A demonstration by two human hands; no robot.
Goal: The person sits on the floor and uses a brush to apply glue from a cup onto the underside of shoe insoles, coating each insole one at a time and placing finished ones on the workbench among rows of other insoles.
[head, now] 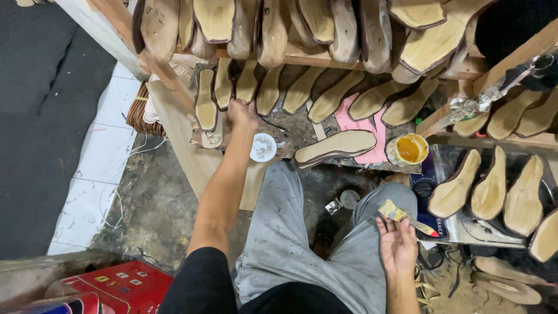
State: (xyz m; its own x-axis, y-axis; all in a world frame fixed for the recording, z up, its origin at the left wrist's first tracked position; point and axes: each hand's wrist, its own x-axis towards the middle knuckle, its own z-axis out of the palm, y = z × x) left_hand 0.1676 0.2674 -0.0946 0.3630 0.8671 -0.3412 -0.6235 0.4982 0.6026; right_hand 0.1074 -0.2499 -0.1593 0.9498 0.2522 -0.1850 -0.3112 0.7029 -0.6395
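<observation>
Reaching far out, the left hand (241, 113) touches a tan shoe sole (247, 84) leaning on the low shelf (302, 58); its fingers look curled, hard to tell. The right hand (397, 244) lies open-palmed, fingers loosely holding a yellow glue brush (401, 215) above the knee.

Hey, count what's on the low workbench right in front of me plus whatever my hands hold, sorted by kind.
Shoe sole lying flat on the bench: 1
Open tin of yellow glue: 1
White round lid: 1
Pink paper sheet: 1
Glue brush, in the right hand: 1
Sole the left hand reaches: 1
Total: 6
</observation>
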